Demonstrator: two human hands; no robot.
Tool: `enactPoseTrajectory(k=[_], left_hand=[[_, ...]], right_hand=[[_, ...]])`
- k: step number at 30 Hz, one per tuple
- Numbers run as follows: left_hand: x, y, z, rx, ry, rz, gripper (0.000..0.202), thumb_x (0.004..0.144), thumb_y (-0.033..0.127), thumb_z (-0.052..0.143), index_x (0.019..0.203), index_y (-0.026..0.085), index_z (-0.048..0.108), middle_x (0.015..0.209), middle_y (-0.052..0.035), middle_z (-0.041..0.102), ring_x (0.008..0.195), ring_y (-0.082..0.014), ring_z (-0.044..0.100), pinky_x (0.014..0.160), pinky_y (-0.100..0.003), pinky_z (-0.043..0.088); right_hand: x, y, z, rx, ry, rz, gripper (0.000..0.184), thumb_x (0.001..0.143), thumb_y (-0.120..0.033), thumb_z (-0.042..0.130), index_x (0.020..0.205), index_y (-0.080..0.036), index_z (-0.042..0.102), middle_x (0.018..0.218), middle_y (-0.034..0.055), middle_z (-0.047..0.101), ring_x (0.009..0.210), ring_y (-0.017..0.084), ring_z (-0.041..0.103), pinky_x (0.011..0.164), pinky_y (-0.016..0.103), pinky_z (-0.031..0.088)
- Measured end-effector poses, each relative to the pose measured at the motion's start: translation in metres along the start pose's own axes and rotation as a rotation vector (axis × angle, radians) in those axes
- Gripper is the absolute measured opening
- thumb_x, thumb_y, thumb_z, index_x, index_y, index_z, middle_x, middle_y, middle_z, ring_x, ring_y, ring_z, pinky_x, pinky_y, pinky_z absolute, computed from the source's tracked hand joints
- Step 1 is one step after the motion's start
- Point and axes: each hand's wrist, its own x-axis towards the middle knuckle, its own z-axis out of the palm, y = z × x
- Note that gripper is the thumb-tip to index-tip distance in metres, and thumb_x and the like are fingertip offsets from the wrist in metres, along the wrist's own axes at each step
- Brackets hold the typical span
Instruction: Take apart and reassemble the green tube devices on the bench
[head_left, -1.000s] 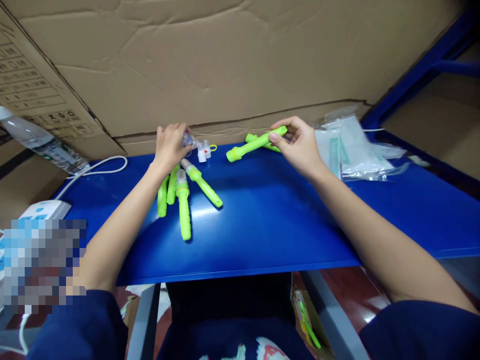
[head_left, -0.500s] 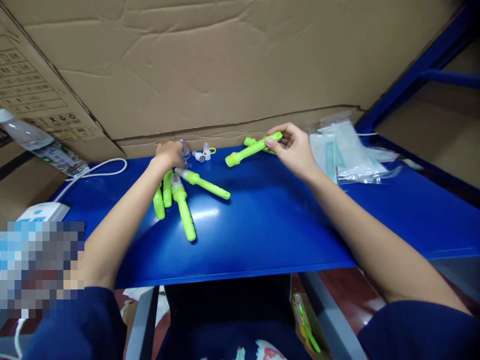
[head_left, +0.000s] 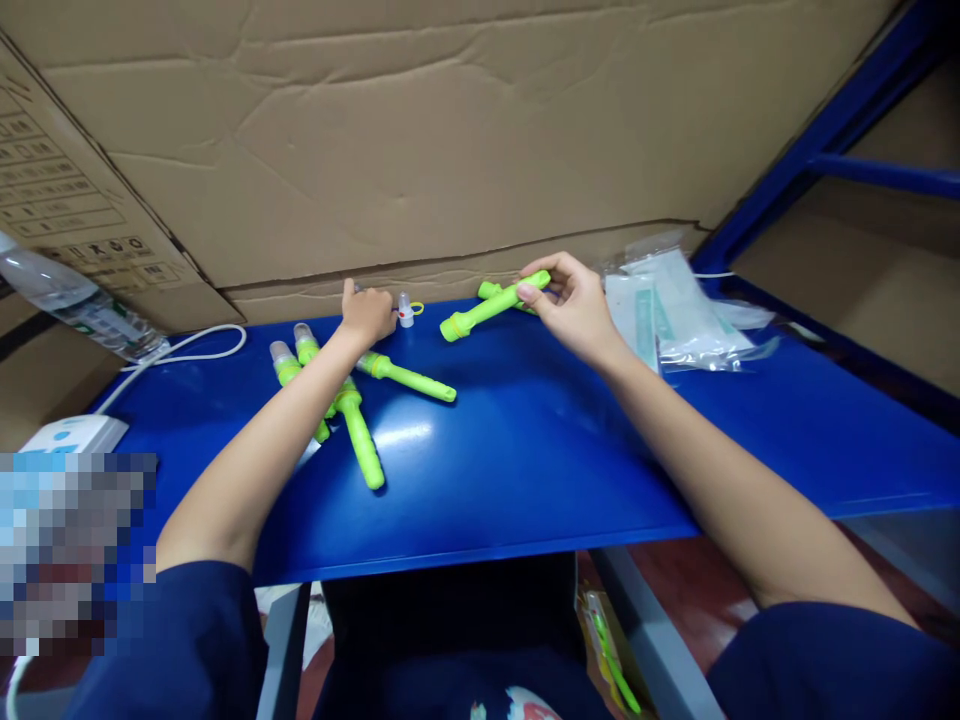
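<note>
My right hand (head_left: 574, 305) pinches a lime-green tubular light body (head_left: 487, 308) near its narrow end, held tilted above the table with its wide threaded end toward the left. Another green body (head_left: 491, 290) lies partly hidden behind it. My left hand (head_left: 369, 315) is at the back of the table, fingers curled down, and whatever is under them is hidden. Just right of its fingertips stands a small white-and-clear lamp piece (head_left: 406, 312) with a yellow ring (head_left: 417, 309). Several green lights with clear caps, one of them a light (head_left: 409, 378) pointing right, lie under and beside my left forearm.
Clear plastic bags with white-green packets (head_left: 671, 305) lie at the right back. A water bottle (head_left: 82, 300) leans at the left, near a white cable (head_left: 217, 338) and a power strip (head_left: 79, 432). Cardboard (head_left: 450, 140) walls the back of the blue table (head_left: 525, 470).
My left hand has moved right, off the capped lights, to the small lamp pieces. A white piece that lay there is now hidden. My right hand still holds the green body.
</note>
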Motion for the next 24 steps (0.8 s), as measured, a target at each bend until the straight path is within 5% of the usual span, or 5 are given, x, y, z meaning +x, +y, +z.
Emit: enactPoseTrajectory(k=[8, 13, 24], left_hand=[[-0.012, 0.016, -0.019, 0.084, -0.142, -0.105, 0.036, 0.091, 0.024, 0.053, 0.12, 0.011, 0.069, 0.124, -0.0187, 0.072, 0.117, -0.0322, 0.068, 0.117, -0.048, 0.023], [-0.025, 0.027, -0.025, 0.016, -0.16, -0.156, 0.036, 0.09, 0.016, 0.05, 0.12, 0.009, 0.068, 0.124, -0.0191, 0.071, 0.119, -0.0326, 0.066, 0.111, -0.045, 0.034], [-0.029, 0.013, -0.002, -0.368, -0.118, -0.161, 0.032, 0.096, 0.027, 0.055, 0.124, 0.014, 0.063, 0.126, -0.0147, 0.072, 0.124, -0.0292, 0.064, 0.102, -0.037, 0.047]], right_hand=[[0.0, 0.001, 0.003, 0.121, 0.036, -0.042, 0.06, 0.07, -0.077, 0.074, 0.094, -0.024, 0.061, 0.087, 0.0042, 0.064, 0.079, 0.018, 0.065, 0.071, 0.033, 0.06], [-0.001, 0.0, 0.004, 0.117, 0.029, -0.054, 0.058, 0.072, -0.076, 0.073, 0.095, -0.024, 0.062, 0.089, 0.0047, 0.065, 0.081, 0.019, 0.067, 0.071, 0.033, 0.06], [-0.003, 0.002, 0.007, 0.055, 0.032, -0.071, 0.058, 0.073, -0.076, 0.073, 0.096, -0.023, 0.064, 0.09, 0.0053, 0.066, 0.083, 0.021, 0.068, 0.073, 0.035, 0.06]])
